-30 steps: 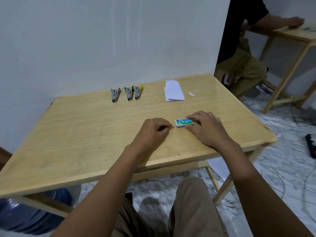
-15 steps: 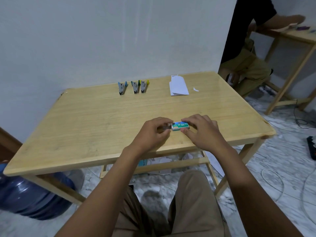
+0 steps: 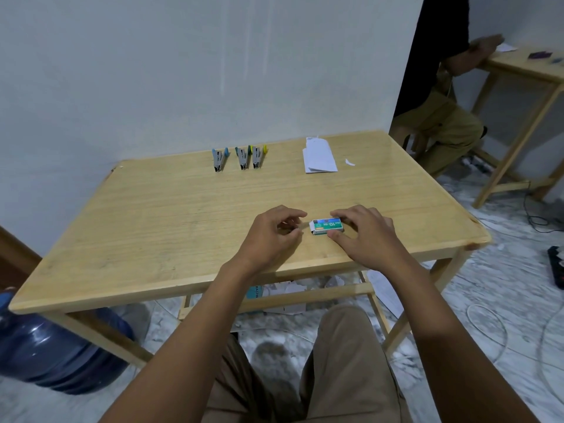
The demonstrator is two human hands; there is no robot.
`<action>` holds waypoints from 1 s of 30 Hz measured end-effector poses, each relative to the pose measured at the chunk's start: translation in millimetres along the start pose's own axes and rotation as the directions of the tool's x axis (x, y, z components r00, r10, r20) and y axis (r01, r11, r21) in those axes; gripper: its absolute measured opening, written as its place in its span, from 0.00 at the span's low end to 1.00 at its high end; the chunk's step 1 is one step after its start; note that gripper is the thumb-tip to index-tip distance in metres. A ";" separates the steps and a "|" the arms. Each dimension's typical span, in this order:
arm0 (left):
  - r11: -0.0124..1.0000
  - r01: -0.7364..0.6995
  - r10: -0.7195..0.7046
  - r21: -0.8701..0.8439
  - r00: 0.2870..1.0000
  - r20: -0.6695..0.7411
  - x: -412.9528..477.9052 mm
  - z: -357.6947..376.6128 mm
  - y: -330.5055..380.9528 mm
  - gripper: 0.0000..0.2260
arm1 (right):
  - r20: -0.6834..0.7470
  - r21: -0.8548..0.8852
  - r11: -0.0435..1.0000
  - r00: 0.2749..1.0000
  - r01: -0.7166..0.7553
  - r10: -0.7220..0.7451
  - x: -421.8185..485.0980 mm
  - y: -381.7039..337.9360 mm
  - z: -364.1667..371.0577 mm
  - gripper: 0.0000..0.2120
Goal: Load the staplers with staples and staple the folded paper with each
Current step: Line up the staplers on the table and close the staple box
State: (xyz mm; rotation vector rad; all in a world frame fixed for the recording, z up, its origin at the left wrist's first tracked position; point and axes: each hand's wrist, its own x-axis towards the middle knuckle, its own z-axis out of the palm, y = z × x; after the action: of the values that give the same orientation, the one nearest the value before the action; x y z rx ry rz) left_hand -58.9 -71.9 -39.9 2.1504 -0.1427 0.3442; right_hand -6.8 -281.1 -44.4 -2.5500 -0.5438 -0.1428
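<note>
Here our right hand pinches the rectangular cardboard staple box. Our left hand curls empty beside it.

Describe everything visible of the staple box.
The staple box is small, flat, seemingly cardboard, green and white with "No 10" printed on top. It lies flat near the front edge of the table. Its left end looks opened, white showing. The right hand pinches its long sides; the left hand hovers curled at the open end, contact unclear.

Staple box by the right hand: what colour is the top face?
The staple box is mostly green on top with white "No 10" lettering, white at its left end. Head view.
</note>
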 end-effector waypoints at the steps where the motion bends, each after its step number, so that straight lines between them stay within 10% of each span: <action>1: 1.000 -0.006 0.006 0.007 1.000 -0.003 -0.7 -0.1 0.5 0.13 | -0.006 -0.001 1.000 1.000 -0.007 0.007 -0.4 -1.6 0.6 0.21; 30: 0.995 0.051 -0.055 0.086 0.998 0.043 4.7 -1.6 -3.2 0.09 | 0.130 0.065 0.995 0.988 0.079 -0.087 12.3 -3.5 -3.6 0.17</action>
State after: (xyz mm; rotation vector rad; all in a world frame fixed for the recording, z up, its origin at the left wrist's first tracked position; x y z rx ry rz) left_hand -54.0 -68.7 -40.2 2.2430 -0.0980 0.2751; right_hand 3.0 -275.9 -37.1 -2.4915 -0.6954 0.0145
